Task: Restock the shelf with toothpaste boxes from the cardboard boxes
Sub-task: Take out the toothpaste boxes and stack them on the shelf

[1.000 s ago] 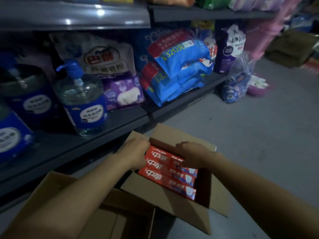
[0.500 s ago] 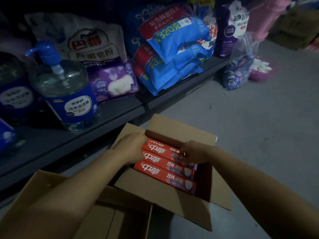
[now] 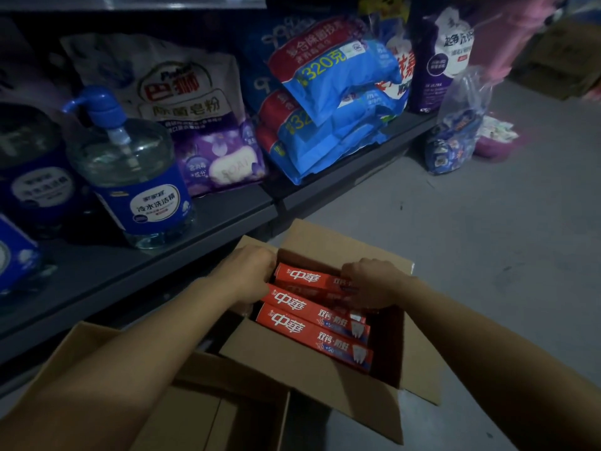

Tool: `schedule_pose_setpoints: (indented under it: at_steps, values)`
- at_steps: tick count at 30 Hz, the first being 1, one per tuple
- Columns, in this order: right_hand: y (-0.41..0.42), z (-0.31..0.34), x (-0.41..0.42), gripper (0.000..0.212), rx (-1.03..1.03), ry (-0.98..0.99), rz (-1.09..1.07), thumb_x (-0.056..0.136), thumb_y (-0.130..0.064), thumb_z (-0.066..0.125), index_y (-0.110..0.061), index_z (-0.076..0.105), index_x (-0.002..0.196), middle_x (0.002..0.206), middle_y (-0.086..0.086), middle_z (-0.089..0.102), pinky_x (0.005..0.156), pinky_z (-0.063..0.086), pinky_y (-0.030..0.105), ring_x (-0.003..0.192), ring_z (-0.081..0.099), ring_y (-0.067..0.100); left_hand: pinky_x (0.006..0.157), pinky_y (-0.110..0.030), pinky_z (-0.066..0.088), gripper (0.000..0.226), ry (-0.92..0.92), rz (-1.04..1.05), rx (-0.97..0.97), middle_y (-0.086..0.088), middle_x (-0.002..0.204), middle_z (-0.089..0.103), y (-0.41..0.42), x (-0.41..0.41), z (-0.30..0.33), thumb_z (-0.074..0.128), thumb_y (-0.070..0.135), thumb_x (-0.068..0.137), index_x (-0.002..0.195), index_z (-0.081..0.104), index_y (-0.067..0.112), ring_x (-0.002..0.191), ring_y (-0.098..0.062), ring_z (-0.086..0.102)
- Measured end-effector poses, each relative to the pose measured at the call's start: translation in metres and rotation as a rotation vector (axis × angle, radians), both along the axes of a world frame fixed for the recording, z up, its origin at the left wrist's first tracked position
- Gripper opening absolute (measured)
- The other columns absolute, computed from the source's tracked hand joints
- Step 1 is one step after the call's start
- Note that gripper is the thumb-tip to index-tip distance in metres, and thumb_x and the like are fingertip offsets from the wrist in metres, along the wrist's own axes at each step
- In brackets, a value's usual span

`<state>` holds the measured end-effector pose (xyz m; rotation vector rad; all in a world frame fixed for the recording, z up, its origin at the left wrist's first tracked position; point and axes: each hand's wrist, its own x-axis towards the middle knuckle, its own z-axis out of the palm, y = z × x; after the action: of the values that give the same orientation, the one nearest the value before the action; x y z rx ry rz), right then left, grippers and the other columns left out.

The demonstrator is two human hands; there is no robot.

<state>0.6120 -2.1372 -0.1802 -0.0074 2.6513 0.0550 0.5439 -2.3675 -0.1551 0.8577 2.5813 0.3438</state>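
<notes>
Toothpaste boxes, red w/ white lettering, lay in a row inside the open cardboard box at lower centre of the frame, on the floor in front of the shelf. Left hand was at the left ends of the far cartons, fingers curled down over them; right hand was on the right ends, fingers curled over the top carton, which sat raised above the others. Fingertips themselves were hidden, so can't tell how tight the pinch was.

Judgement: step was lifting a bundle out. To do it well: squeeze both ends inward evenly so cartons stay stacked, lift straight up clear of the flaps, keep them level. Thin card would likely dent if gripped hard mid-span, so ends are safer. Free shelf space looked to be at left centre, in front of the pump bottle & soap powder bag. A second cardboard box sat at lower left, contents not visible.
</notes>
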Motion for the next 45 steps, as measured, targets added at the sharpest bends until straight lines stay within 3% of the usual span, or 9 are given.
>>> schedule_pose_setpoints:
  at_steps: [1, 4, 6, 12, 20, 27, 32, 36, 45]
  values:
    - [0.002, 0.006, -0.001, 0.047, 0.003, 0.011, 0.003, 0.082, -0.044, 0.067, -0.021, 0.052, 0.120, 0.112, 0.003, 0.061, 0.073, 0.040, 0.027, 0.093, 0.056, 0.020, 0.064, -0.026, 0.051, 0.005, 0.012, 0.005, -0.006, 0.003, 0.089, 0.063, -0.002, -0.001, 0.003, 0.065, 0.019, 0.085, 0.085, 0.063, 0.015, 0.080, -0.013, 0.061]
    - [0.005, 0.032, -0.004, 0.039, -0.023, 0.012, 0.020, 0.085, -0.043, 0.065, -0.021, 0.055, 0.116, 0.107, 0.000, 0.063, 0.069, 0.039, 0.026, 0.084, 0.053, 0.015, 0.083, -0.034, 0.054, 0.028, 0.030, 0.043, -0.021, 0.000, 0.111, 0.062, -0.007, -0.007, 0.016, 0.064, 0.013, 0.084, 0.112, 0.062, 0.014, 0.099, -0.018, 0.061]
    - [0.001, 0.054, -0.008, 0.038, -0.052, -0.006, 0.047, 0.087, -0.041, 0.064, -0.021, 0.055, 0.118, 0.107, 0.000, 0.063, 0.070, 0.041, 0.025, 0.085, 0.054, 0.014, 0.084, -0.031, 0.051, 0.039, 0.052, 0.066, -0.019, 0.000, 0.117, 0.059, -0.013, -0.011, 0.030, 0.065, 0.013, 0.084, 0.121, 0.058, 0.018, 0.104, -0.016, 0.058]
    - [-0.035, 0.141, -0.020, 0.035, -0.132, -0.094, 0.097, 0.088, -0.034, 0.062, -0.025, 0.054, 0.121, 0.106, -0.006, 0.056, 0.087, 0.052, 0.031, 0.100, 0.060, 0.014, 0.085, -0.033, 0.052, 0.035, 0.138, 0.080, -0.039, 0.002, 0.113, 0.061, -0.052, -0.023, 0.095, 0.069, 0.020, 0.080, 0.114, 0.061, 0.019, 0.099, -0.015, 0.058]
    - [-0.106, 0.260, -0.035, 0.028, -0.141, 0.057, 0.272, 0.079, -0.015, 0.063, -0.023, 0.061, 0.105, 0.096, -0.003, 0.066, 0.057, 0.042, 0.010, 0.082, 0.060, 0.012, 0.083, -0.034, 0.052, 0.032, 0.324, 0.168, -0.001, -0.004, 0.103, 0.069, -0.133, -0.012, 0.204, 0.069, 0.015, 0.075, 0.108, 0.067, 0.013, 0.095, -0.022, 0.063]
    - [-0.172, 0.352, -0.061, 0.026, -0.175, 0.134, 0.425, 0.075, -0.009, 0.064, -0.032, 0.058, 0.085, 0.072, -0.011, 0.060, 0.055, 0.044, 0.012, 0.059, 0.057, -0.006, 0.085, -0.034, 0.053, 0.040, 0.442, 0.306, 0.028, -0.003, 0.107, 0.069, -0.219, -0.001, 0.291, 0.071, 0.011, 0.072, 0.112, 0.067, 0.014, 0.095, -0.018, 0.064]
    - [-0.224, 0.405, -0.081, 0.031, -0.157, 0.247, 0.567, 0.076, -0.010, 0.065, -0.021, 0.062, 0.105, 0.086, -0.007, 0.061, 0.061, 0.042, 0.013, 0.076, 0.056, 0.009, 0.084, -0.021, 0.049, 0.043, 0.554, 0.402, 0.027, 0.000, 0.111, 0.070, -0.274, 0.006, 0.341, 0.071, 0.011, 0.074, 0.117, 0.067, 0.014, 0.099, -0.013, 0.064]
    - [-0.257, 0.432, -0.106, 0.030, -0.181, 0.293, 0.580, 0.076, -0.019, 0.066, -0.025, 0.060, 0.104, 0.085, -0.013, 0.060, 0.066, 0.044, 0.019, 0.076, 0.058, 0.008, 0.084, -0.025, 0.052, 0.042, 0.568, 0.494, 0.073, -0.002, 0.107, 0.070, -0.303, 0.000, 0.358, 0.075, 0.009, 0.073, 0.114, 0.068, 0.013, 0.094, -0.015, 0.064]
    - [-0.306, 0.434, -0.164, 0.036, -0.178, 0.267, 0.523, 0.085, -0.015, 0.064, -0.022, 0.059, 0.120, 0.112, -0.006, 0.063, 0.089, 0.053, 0.033, 0.099, 0.062, 0.013, 0.086, -0.027, 0.052, 0.044, 0.498, 0.591, 0.107, 0.000, 0.109, 0.067, -0.323, -0.023, 0.354, 0.074, 0.007, 0.075, 0.118, 0.065, 0.013, 0.096, -0.014, 0.062]
